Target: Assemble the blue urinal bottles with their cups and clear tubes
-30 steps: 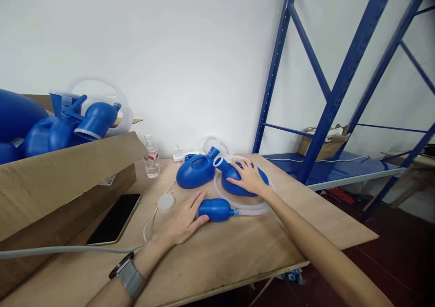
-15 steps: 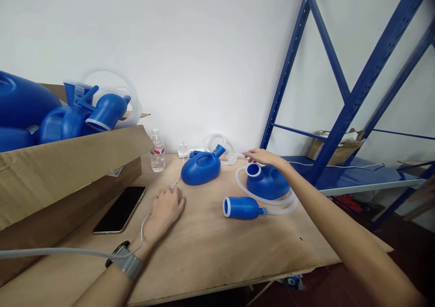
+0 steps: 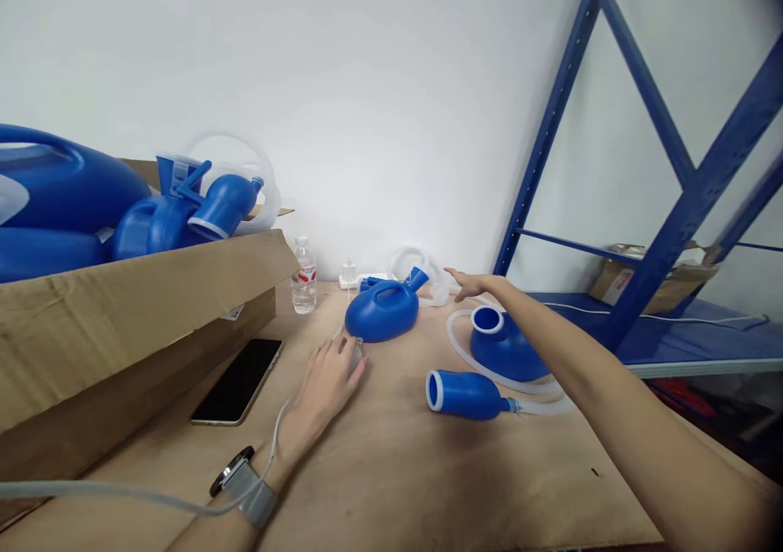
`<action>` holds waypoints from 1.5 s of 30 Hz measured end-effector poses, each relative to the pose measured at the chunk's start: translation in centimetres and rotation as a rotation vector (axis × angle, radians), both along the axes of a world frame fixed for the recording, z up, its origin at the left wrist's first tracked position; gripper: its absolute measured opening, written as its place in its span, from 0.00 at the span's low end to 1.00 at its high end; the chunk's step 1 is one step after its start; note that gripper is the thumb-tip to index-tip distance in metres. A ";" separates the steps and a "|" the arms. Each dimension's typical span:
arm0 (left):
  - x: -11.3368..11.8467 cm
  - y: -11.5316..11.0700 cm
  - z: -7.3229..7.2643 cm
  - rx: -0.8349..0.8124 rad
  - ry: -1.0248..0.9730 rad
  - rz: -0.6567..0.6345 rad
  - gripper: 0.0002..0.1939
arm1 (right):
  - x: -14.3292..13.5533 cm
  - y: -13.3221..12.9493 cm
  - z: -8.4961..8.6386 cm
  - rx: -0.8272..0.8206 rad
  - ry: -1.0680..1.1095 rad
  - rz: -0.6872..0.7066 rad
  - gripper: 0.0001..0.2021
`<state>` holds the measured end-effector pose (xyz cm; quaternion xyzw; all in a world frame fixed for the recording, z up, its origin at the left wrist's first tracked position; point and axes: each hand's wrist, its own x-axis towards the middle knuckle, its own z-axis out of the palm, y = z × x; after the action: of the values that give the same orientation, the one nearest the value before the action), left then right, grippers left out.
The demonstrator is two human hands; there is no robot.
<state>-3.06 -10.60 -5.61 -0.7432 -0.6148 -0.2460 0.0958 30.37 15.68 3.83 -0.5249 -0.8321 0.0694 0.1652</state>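
Observation:
My left hand rests palm down, its fingers and thumb round a small pale object that is mostly hidden; a thin white cable runs beside it. A blue jug with a handle and angled spout lies just beyond that hand. My right hand reaches out at the back with fingers spread and nothing in them, near a clear tube. Below its forearm sits a second blue jug, its white-rimmed mouth facing me. In front of this jug lies a blue cup-like funnel joined to the coiled tube.
At the left, a cardboard box holds several blue jugs and tubing. A black phone lies beside the box, and a water bottle stands behind. A power strip is by the wall. A blue metal shelf stands right.
The view has shifted, so the table items sit farther right. My right hand's fingers are now spread wider. My left hand stays on the table around the pale object.

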 end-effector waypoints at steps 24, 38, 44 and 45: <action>1.8 -0.8 -0.7 0.135 -0.163 -0.484 0.27 | -1.4 -7.8 5.6 -0.208 0.696 0.201 0.19; 1.7 -0.2 -1.5 0.160 -0.178 -0.474 0.27 | 6.6 -13.6 4.6 0.125 0.603 0.265 0.22; 1.7 0.1 -1.9 0.156 -0.145 -0.482 0.27 | 2.2 -16.3 4.4 0.221 0.104 0.510 0.22; 1.6 0.2 -1.9 0.157 -0.145 -0.480 0.27 | 1.7 -16.6 4.1 0.228 0.048 0.534 0.23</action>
<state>-1.44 -10.43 -7.54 -0.8385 -0.4053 -0.3612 0.0478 32.09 -0.88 7.93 -0.2637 -0.9391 0.0290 0.2186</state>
